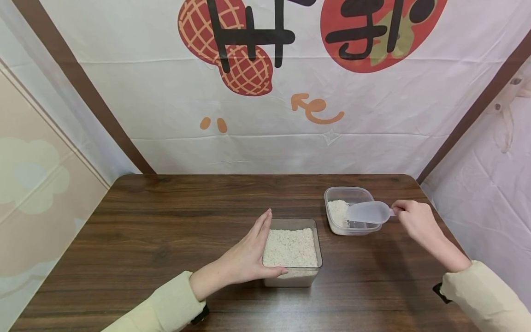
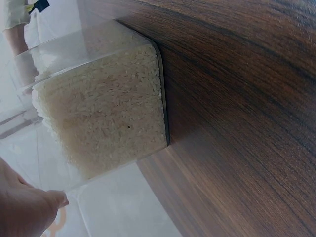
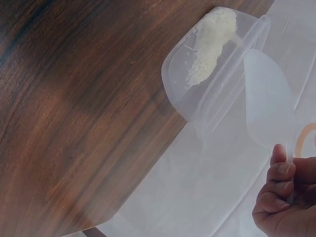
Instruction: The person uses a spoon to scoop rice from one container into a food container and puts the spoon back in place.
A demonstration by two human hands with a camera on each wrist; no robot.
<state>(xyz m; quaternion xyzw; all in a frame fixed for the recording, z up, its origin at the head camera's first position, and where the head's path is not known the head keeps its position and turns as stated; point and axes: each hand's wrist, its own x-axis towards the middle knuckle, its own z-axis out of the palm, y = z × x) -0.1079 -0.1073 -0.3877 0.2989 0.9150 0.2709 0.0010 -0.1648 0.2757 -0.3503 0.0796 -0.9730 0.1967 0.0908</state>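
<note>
A clear square container point(image 1: 292, 277) full of rice point(image 2: 108, 108) stands on the table. My left hand point(image 1: 244, 258) rests against its left side with straight fingers, the thumb lying along the front rim. In my right hand point(image 1: 415, 219) is the handle of a translucent plastic scoop point(image 1: 367, 212), gripped between curled fingers. The scoop is tilted over a smaller clear plastic tub point(image 1: 354, 228). A white heap point(image 3: 212, 44) lies toward one side of that tub; whether it is grains or powder I cannot tell. The scoop's bowl looks bare in the right wrist view.
Both containers stand on a dark wood-grain table point(image 1: 166, 230), the tub farther back and to the right. A printed cloth point(image 1: 282, 152) hangs along the table's back edge. More cloth hangs at the left and right sides.
</note>
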